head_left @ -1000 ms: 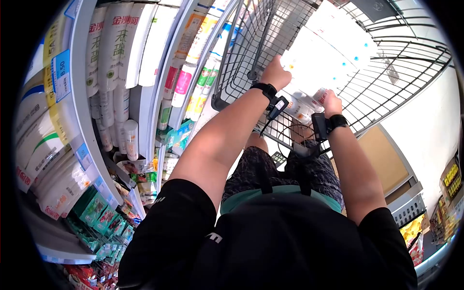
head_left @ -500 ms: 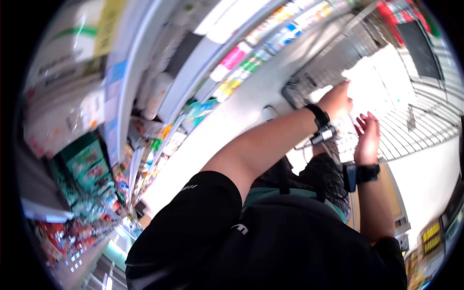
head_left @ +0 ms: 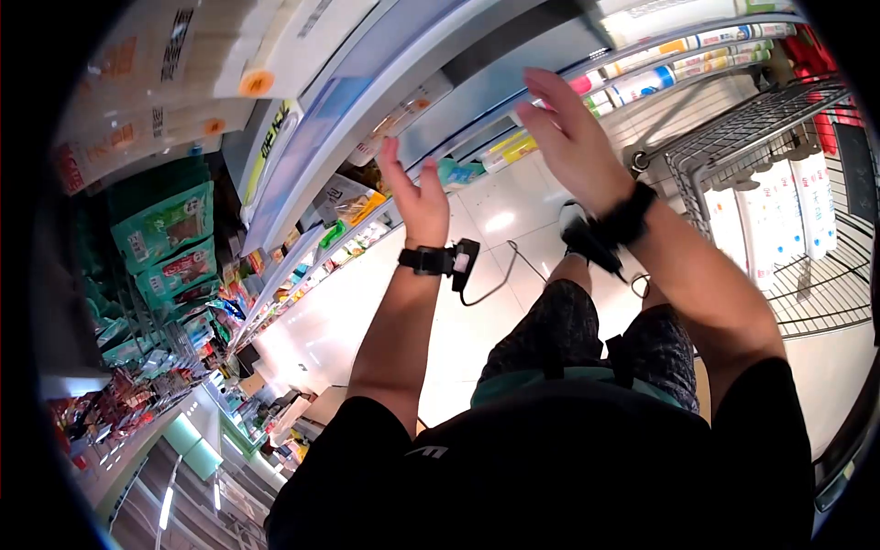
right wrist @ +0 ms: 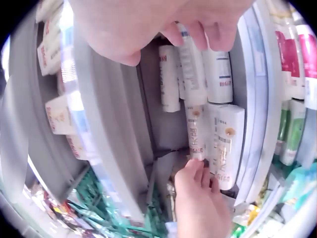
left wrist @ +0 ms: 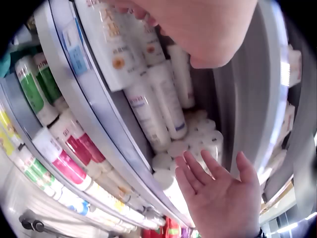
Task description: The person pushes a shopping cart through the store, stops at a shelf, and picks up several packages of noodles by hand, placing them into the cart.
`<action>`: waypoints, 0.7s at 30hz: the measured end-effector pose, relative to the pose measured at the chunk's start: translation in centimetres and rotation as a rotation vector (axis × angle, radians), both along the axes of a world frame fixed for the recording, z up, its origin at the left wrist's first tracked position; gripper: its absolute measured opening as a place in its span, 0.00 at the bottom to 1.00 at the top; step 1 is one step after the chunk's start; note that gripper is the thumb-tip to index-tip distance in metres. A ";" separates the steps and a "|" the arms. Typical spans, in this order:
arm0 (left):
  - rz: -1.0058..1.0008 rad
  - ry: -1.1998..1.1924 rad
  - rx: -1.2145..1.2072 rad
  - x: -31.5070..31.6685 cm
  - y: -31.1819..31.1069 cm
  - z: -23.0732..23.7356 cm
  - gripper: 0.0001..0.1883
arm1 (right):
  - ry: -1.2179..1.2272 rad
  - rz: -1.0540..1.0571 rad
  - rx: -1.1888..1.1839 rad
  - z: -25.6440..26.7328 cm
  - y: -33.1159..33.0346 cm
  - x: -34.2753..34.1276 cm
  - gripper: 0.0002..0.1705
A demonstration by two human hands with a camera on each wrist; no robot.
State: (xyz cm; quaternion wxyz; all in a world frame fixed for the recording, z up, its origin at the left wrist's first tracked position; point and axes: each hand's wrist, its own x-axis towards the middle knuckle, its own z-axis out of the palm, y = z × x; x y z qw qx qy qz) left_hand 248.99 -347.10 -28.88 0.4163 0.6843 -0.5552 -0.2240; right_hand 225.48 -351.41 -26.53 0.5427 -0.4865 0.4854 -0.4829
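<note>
In the head view, my left hand [head_left: 422,206] is raised beside the lower shelf, fingers spread and holding nothing. My right hand [head_left: 582,151] is farther right in front of the shelf, empty, thumb apart from the fingers. The left wrist view shows my left hand [left wrist: 203,27] across the top and my right hand's bare palm [left wrist: 220,206] below stacked white rolls [left wrist: 158,104]. My right hand [right wrist: 163,22] fills the top of the right wrist view. There, my left hand [right wrist: 203,210] overlaps the end of a white pack [right wrist: 195,131]; whether they touch I cannot tell.
A wire cart [head_left: 816,298] with white packs [head_left: 779,215] stands at the right. Green packets [head_left: 174,238] hang at the left, below large white packages [head_left: 165,64]. The shelf's edge [head_left: 335,124] runs diagonally in front of my hands, above a tiled floor [head_left: 477,335].
Both hands have left the cart and its white packs and moved left to the shelf. My view has turned toward the shelf, with the cart now at the far right.
</note>
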 end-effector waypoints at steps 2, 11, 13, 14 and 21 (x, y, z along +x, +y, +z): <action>0.029 -0.154 -0.052 2.3 -0.9 -0.3 0.27 | 0.042 0.039 -0.004 -1.7 -2.8 4.1 0.34; 0.080 -0.601 0.240 19.3 -5.4 -9.2 0.16 | 0.290 -0.023 0.078 -7.9 -8.3 15.2 0.29; 0.075 -0.639 0.159 20.0 -6.8 -10.5 0.14 | 0.462 -0.024 0.012 -9.6 -8.8 16.1 0.28; 0.067 -0.677 0.072 20.2 -7.0 -10.9 0.12 | 0.464 -0.021 0.014 -10.3 -9.2 16.6 0.28; 0.298 0.013 0.126 13.8 -5.4 -6.1 0.12 | 0.461 -0.140 0.103 -8.0 -8.2 16.3 0.33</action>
